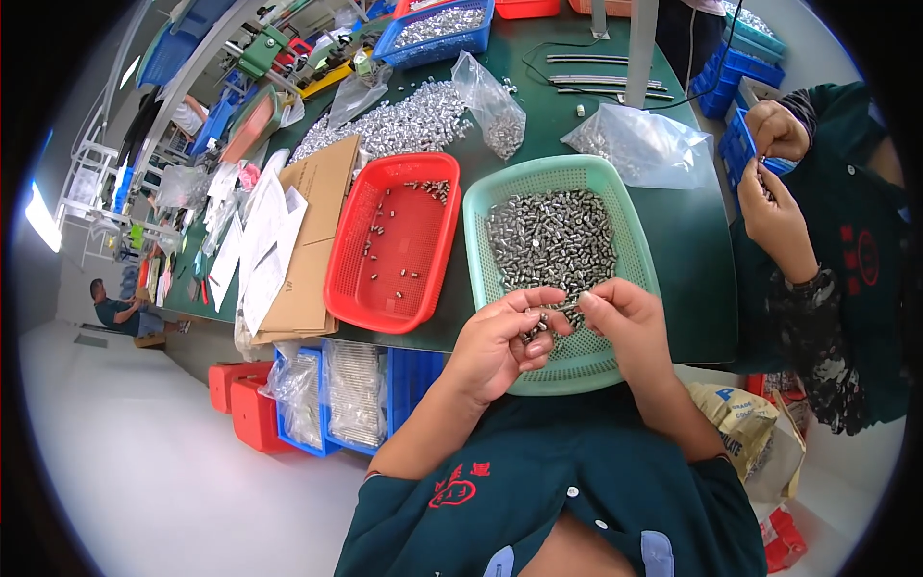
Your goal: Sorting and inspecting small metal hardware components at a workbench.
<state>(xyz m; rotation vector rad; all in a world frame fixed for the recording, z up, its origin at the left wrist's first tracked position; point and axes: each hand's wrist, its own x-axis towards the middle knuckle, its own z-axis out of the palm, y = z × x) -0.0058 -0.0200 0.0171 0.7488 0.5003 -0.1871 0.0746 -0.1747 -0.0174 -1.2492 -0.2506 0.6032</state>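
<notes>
A light green plastic basket [630,240] stands in front of me, filled with a heap of small metal cylindrical parts [548,236]. Over its near end, my left hand [505,341] has its fingers curled around several of these metal parts. Beside it my right hand [630,322] is closed, thumb against forefinger, close to the left fingertips; what it pinches is too small to make out. To the left is a red basket [409,231] with a few of the same parts scattered on its bottom and a cluster at its far right corner.
Cardboard [312,221] and papers [269,250] lie left of the red basket. Farther back are a pile of silvery parts [409,120], plastic bags [639,144] and a blue basket [437,38]. At the right, a co-worker's hands [779,183] hold something small. Blue crates [409,375] stand below the table edge.
</notes>
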